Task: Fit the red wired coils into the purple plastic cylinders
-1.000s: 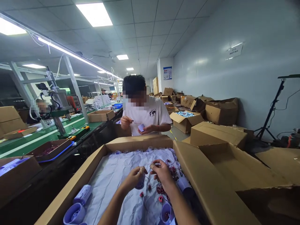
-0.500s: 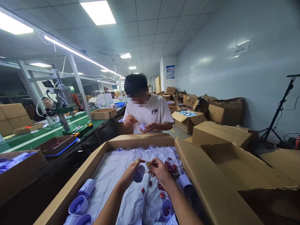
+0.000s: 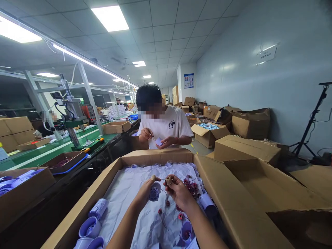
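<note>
My left hand (image 3: 146,193) is closed round a small lilac round housing (image 3: 154,192) above the open cardboard box (image 3: 109,174). My right hand (image 3: 178,190) pinches a thin dark wire beside it, thumb and finger covered by tan finger cots. Both hands hover over a white sheet (image 3: 129,197) lining the box. Small red motors (image 3: 190,186) with wires lie in a heap just right of my right hand. More lilac housings (image 3: 90,226) lie at the box's near left, and another (image 3: 207,204) at the right.
A person in a white T-shirt (image 3: 167,126) sits across the box, handling a small lilac part. A green conveyor bench (image 3: 38,152) with a press machine (image 3: 71,114) runs along the left. Cardboard boxes (image 3: 246,148) crowd the right side and wall. A black tripod (image 3: 308,128) stands at far right.
My hands rose slightly and stayed close together on the housing and wire. The view shifted a little to the left. The person opposite kept handling the small part.
</note>
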A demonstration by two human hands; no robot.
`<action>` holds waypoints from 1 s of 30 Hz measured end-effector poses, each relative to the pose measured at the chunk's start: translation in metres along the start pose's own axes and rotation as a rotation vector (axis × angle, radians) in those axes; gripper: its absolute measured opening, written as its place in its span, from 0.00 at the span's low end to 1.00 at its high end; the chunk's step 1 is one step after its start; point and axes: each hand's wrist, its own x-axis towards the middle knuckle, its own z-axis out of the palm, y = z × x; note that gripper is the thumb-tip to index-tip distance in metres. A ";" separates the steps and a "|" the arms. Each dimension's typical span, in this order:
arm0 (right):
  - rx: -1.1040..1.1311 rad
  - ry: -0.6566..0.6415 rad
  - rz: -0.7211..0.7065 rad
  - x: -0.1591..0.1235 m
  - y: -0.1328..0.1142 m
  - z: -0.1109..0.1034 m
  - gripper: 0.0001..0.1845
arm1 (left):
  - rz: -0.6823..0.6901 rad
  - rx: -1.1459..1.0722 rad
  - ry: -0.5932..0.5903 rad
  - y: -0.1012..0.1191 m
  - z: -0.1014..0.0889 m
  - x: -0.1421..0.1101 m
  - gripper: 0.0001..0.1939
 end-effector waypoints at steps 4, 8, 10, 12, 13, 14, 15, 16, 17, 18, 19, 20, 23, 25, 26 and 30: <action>0.038 -0.033 0.041 -0.002 0.000 0.001 0.23 | -0.045 -0.060 -0.073 -0.003 -0.001 0.003 0.28; -0.034 -0.076 0.068 -0.004 0.000 0.003 0.23 | -0.099 -0.134 -0.150 -0.006 -0.003 0.006 0.24; -0.081 -0.090 0.068 -0.005 -0.001 0.004 0.23 | -0.111 -0.160 -0.147 -0.006 -0.004 0.007 0.23; -0.101 -0.094 0.061 -0.005 -0.001 0.004 0.23 | -0.113 -0.177 -0.130 -0.006 -0.004 0.007 0.22; -0.099 -0.093 0.056 -0.006 -0.001 0.003 0.22 | -0.114 -0.183 -0.124 -0.005 -0.004 0.007 0.22; -0.090 -0.091 0.048 -0.006 -0.001 0.003 0.22 | -0.113 -0.190 -0.120 -0.005 -0.004 0.006 0.21; -0.077 -0.092 0.040 -0.006 -0.001 0.003 0.21 | -0.113 -0.198 -0.120 -0.004 -0.004 0.006 0.21; -0.066 -0.097 0.034 -0.006 -0.001 0.002 0.20 | -0.116 -0.206 -0.128 -0.004 -0.004 0.005 0.21; -0.059 -0.104 0.030 -0.006 -0.001 0.002 0.19 | -0.122 -0.214 -0.143 -0.004 -0.003 0.005 0.21; -0.054 -0.112 0.026 -0.006 0.000 0.001 0.18 | -0.134 -0.220 -0.164 -0.004 -0.003 0.005 0.21; -0.048 -0.114 0.016 -0.006 0.000 0.001 0.17 | -0.149 -0.220 -0.187 -0.004 -0.003 0.005 0.21; -0.040 -0.109 0.001 -0.006 0.000 0.000 0.17 | -0.161 -0.214 -0.205 -0.005 -0.003 0.005 0.22; 0.008 -0.033 -0.070 -0.003 -0.001 -0.002 0.17 | -0.156 -0.165 -0.168 -0.010 -0.004 0.008 0.24; 0.039 0.029 -0.111 -0.002 -0.004 -0.005 0.18 | -0.135 -0.135 -0.080 -0.013 -0.006 0.010 0.30; 0.048 0.050 -0.124 -0.002 -0.005 -0.006 0.18 | -0.126 -0.114 -0.033 -0.014 -0.007 0.012 0.33; 0.046 0.079 -0.174 -0.004 -0.010 -0.008 0.17 | 0.108 0.092 0.201 -0.014 -0.009 0.016 0.35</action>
